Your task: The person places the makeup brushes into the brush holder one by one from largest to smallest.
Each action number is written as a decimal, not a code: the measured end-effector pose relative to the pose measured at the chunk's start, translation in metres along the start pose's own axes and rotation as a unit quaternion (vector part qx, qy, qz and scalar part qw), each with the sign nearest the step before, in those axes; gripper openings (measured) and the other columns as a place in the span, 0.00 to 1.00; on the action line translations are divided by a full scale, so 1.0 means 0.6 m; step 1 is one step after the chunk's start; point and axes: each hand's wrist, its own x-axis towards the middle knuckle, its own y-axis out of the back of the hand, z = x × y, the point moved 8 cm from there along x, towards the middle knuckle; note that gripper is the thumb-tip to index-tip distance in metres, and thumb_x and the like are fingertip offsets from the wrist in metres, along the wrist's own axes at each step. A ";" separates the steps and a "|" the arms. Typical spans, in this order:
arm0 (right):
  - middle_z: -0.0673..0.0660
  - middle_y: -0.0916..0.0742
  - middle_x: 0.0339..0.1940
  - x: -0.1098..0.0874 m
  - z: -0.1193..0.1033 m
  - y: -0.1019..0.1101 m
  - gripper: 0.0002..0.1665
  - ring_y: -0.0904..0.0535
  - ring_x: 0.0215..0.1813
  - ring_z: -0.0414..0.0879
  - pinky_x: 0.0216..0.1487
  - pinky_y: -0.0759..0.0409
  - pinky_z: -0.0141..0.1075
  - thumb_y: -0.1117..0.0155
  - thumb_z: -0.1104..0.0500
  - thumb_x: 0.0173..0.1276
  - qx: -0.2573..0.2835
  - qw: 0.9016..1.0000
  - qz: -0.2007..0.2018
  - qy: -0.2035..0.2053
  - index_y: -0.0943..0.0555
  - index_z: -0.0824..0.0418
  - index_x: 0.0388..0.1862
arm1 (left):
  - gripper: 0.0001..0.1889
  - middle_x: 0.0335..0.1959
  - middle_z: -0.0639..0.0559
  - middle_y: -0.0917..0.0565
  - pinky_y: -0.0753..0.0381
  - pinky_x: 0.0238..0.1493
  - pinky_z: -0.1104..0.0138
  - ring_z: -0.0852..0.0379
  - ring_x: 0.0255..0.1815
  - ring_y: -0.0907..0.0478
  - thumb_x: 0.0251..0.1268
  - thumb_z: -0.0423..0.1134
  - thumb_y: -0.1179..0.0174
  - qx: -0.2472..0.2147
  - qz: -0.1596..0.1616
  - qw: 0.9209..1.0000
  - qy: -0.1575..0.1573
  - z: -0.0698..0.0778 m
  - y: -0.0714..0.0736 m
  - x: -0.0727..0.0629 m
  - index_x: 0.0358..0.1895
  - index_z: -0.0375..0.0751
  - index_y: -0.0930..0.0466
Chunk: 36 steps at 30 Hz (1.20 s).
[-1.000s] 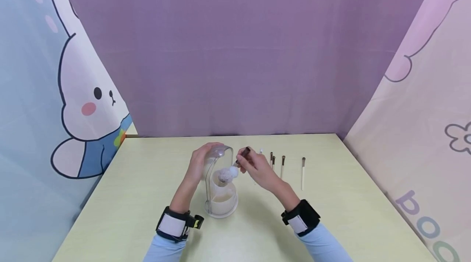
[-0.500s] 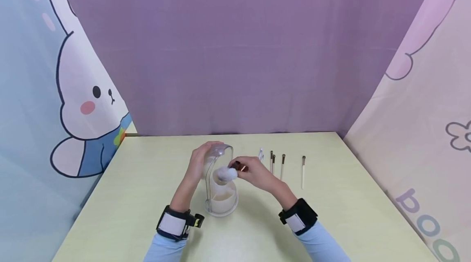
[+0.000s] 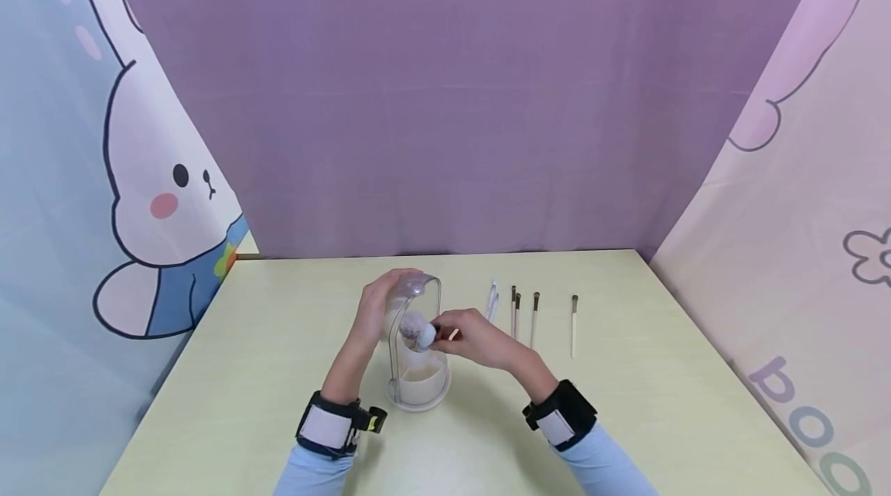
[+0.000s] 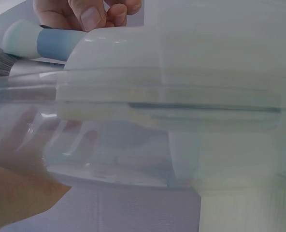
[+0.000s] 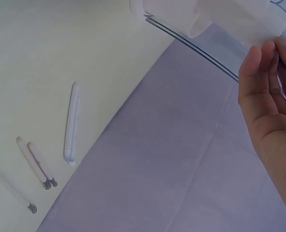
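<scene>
From where I stand, the holder [image 3: 430, 391] sits on the tabletop [image 3: 292, 341], with its clear cover [image 3: 420, 285] arching over the back. The left hand [image 3: 376, 309] wraps over that cover and grips it; its fingertips are hard to make out, and through the plastic they are only pinkish smears. The right hand [image 3: 473, 337] reaches to the mouth of the holder, thumb and fingers pinched on a dark piece [image 3: 436, 331]. Most of that piece is hidden by the fingers, so I cannot tell its shape.

Just beside those fingertips a pale brush [image 4: 39, 41] with a blue band leans out of the holder, and a grey brush [image 3: 413, 323] leans next to it. Their lower ends are out of sight inside.

Off to the right lie two white sticks [image 3: 492, 302], close together, and four thin brushes [image 3: 574, 326] with brown tips, two of them side by side. The right arm covers the lower ends of some. From the right wrist only three of the four show, and the holder is cut off at the top edge. On the right-hand curtain [image 3: 786, 287], the printed letters run out of sight.
</scene>
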 end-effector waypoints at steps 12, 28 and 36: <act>0.46 0.16 0.36 -0.012 0.014 0.017 0.12 0.21 0.39 0.37 0.40 0.22 0.31 0.40 0.60 0.64 -0.014 0.999 0.010 -0.033 0.21 0.56 0.47 | 0.22 0.53 0.40 0.22 0.34 0.55 0.58 0.53 0.53 0.28 0.74 0.40 0.69 -0.006 -0.001 1.000 0.012 0.016 -0.007 -0.013 0.54 0.35 0.25; 0.49 0.16 0.34 -0.041 0.096 0.074 0.08 0.20 0.35 0.40 0.35 0.22 0.31 0.42 0.58 0.66 -0.009 0.989 0.078 -0.125 0.21 0.56 0.43 | 0.23 0.52 0.46 0.21 0.37 0.60 0.56 0.56 0.54 0.27 0.74 0.48 0.68 -0.013 0.009 1.000 -0.005 -0.031 0.001 0.005 0.52 0.42 0.22; 0.62 0.16 0.36 -0.059 0.167 0.100 0.09 0.20 0.36 0.46 0.36 0.21 0.34 0.42 0.62 0.65 0.030 0.976 0.119 -0.180 0.21 0.64 0.43 | 0.24 0.50 0.44 0.20 0.36 0.60 0.56 0.58 0.52 0.25 0.73 0.47 0.67 -0.014 0.013 0.999 -0.033 -0.022 0.006 0.009 0.51 0.39 0.23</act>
